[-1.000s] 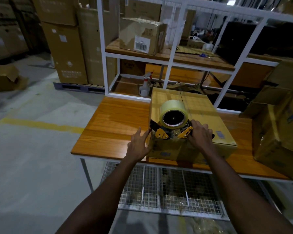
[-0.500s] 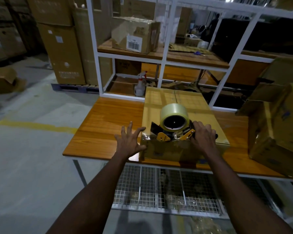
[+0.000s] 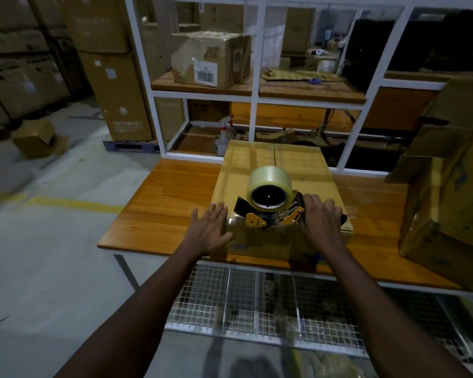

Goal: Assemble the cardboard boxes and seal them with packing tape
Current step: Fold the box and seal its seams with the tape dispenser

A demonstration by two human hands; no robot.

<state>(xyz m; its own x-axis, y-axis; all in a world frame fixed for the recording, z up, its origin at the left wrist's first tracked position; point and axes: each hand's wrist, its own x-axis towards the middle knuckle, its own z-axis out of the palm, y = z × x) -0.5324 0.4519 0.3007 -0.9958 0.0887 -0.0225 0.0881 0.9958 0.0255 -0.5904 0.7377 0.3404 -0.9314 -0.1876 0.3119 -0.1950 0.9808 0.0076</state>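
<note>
A closed cardboard box [image 3: 273, 165] lies flat on the wooden table [image 3: 170, 208], its top seam running away from me. A tape dispenser [image 3: 269, 203] with a clear roll and yellow plates sits at the box's near top edge. My right hand [image 3: 321, 222] grips the dispenser's handle, which the hand hides. My left hand [image 3: 209, 230] lies flat with straight fingers on the box's near left corner, pressing it down. A shiny strip of tape shows along the near edge under the dispenser.
More cardboard boxes [image 3: 448, 192] are piled at the table's right end. A white metal shelf frame [image 3: 253, 102] stands behind the table with a labelled box [image 3: 210, 60] and a spray bottle [image 3: 223, 136]. A wire rack [image 3: 257, 301] lies below the table.
My left hand has shifted from the box's left side up onto its near left top corner. The dispenser and my right hand stay at the near edge.
</note>
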